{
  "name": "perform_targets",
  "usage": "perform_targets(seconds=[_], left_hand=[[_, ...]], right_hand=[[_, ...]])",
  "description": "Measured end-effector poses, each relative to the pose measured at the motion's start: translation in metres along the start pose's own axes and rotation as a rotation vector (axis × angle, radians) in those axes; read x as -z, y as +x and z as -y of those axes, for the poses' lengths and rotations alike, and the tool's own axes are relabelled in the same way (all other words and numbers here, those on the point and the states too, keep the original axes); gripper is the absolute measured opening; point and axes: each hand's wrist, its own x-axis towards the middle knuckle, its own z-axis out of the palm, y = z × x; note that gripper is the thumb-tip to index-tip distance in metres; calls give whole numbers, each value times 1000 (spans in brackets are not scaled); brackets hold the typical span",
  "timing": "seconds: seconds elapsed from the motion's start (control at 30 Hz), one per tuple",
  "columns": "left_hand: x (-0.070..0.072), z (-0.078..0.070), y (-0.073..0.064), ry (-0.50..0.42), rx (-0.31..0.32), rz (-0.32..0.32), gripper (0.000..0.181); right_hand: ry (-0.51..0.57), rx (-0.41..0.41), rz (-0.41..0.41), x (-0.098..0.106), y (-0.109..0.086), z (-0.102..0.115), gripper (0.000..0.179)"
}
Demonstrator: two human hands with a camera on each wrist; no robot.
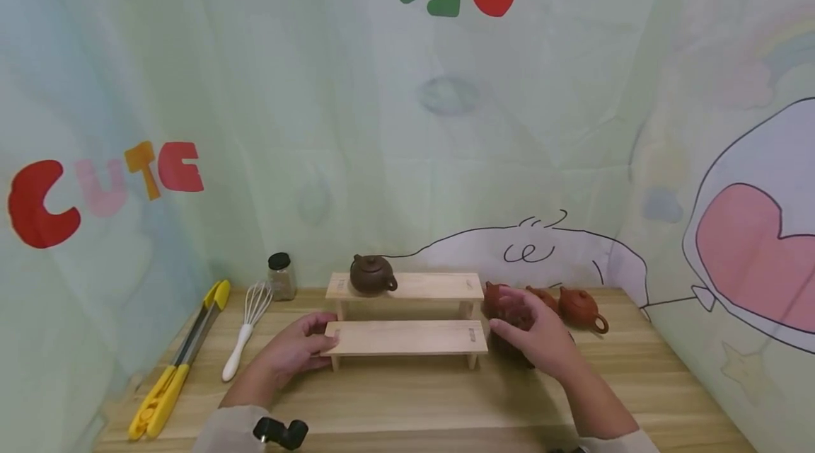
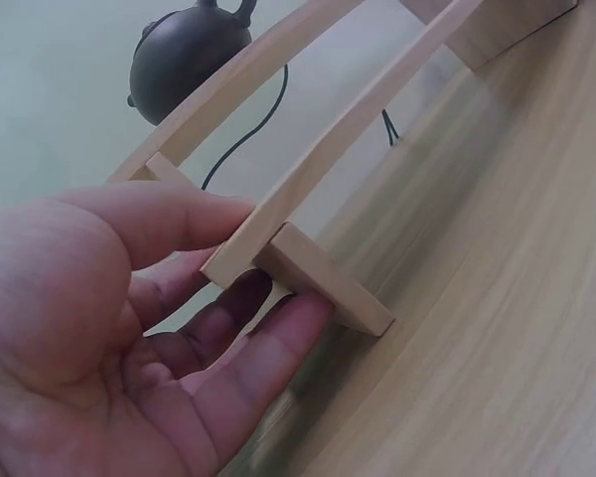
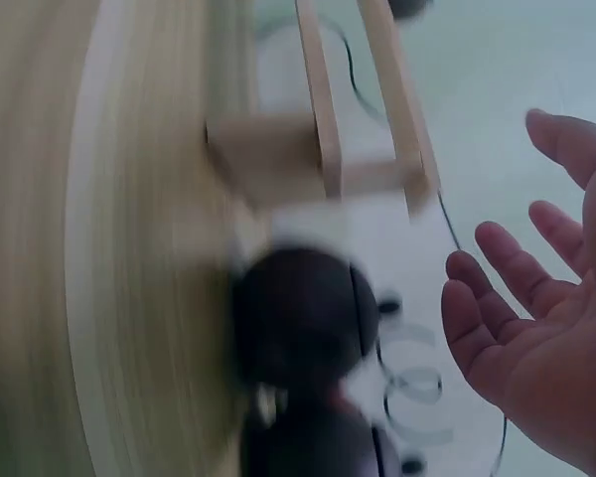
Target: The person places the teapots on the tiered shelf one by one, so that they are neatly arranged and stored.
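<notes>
The dark teapot (image 1: 372, 274) stands on the upper tier of a two-tier wooden stand (image 1: 407, 338), beyond and to the right of the left hand's fingers. We see that left hand (image 1: 294, 350) gripping the left end of the lower tier, thumb over the plank, other fingers curled beneath it by the leg. The right hand (image 1: 538, 340) holds nothing, its fingers loosely spread; in the blurred right wrist view they are apart from two more dark pots (image 3: 303, 318), which rest on the surface (image 1: 395, 403) below them and are mostly hidden from the head camera. Reddish-brown teapots (image 1: 581, 308) sit just beyond the right fingers, partly covered by them. Left of the left fingers we find a whisk (image 1: 238, 354), a jar (image 1: 283, 282) and tongs (image 1: 167, 396), all untouched. We judge the work to be at an early stage: one pot is up on the stand, and the pots around the right fingers are what remains, none of them yet in a grasp.
</notes>
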Motion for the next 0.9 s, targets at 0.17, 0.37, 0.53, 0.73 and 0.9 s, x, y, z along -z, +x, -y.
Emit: perform_targets(seconds=[0.17,0.37,0.53,0.73,0.9], left_hand=[[2,2,-1,-25,-2,36,62],[4,2,1,-35,1,39,65],[4,1,0,-33,2,37,64],[3,1,-1,-32,4,32,64],[3,0,-1,-24,5,32,64]], right_hand=[[-35,-36,-26,34,-2,-29,66],[-65,-94,-17,55,-1,-59,73],[-130,-148,28,60,2,-76,74],[-152,-149,102,62,4,-90,75],[-191,-178,129,61,3,-95,79]])
